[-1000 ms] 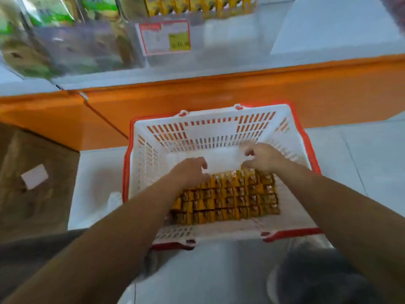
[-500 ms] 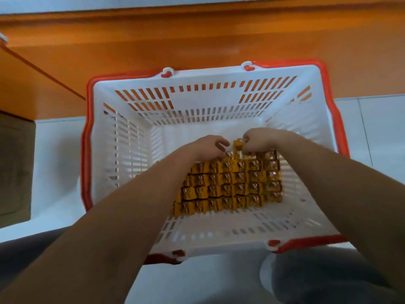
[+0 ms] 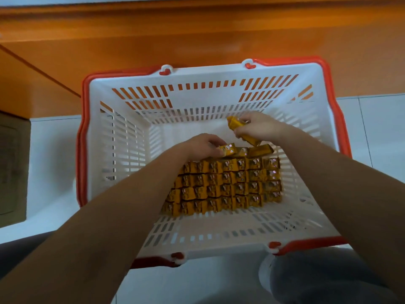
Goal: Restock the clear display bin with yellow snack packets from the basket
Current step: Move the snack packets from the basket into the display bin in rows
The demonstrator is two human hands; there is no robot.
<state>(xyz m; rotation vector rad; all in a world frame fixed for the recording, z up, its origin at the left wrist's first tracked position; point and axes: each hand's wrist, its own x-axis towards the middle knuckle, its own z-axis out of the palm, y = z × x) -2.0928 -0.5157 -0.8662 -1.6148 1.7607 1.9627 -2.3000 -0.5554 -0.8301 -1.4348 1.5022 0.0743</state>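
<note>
Both hands reach into the white basket [image 3: 203, 99], the right hand [image 3: 260, 128] clasping lifted yellow packets [image 3: 238, 128] at the far right, the left hand [image 3: 203, 145] pinching a packet [image 3: 228, 149] off the packed rows [image 3: 225, 185], seemingly gathering a batch for the unseen bin.

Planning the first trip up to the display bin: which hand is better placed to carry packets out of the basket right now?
Probably the right hand: it already holds yellow snack packets lifted above the rows. The left hand only fingers one packet still low in the white slotted basket.

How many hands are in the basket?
2. The left hand touches a packet at the far row of packets; the right hand holds a lifted packet above them, inside the basket.
</note>
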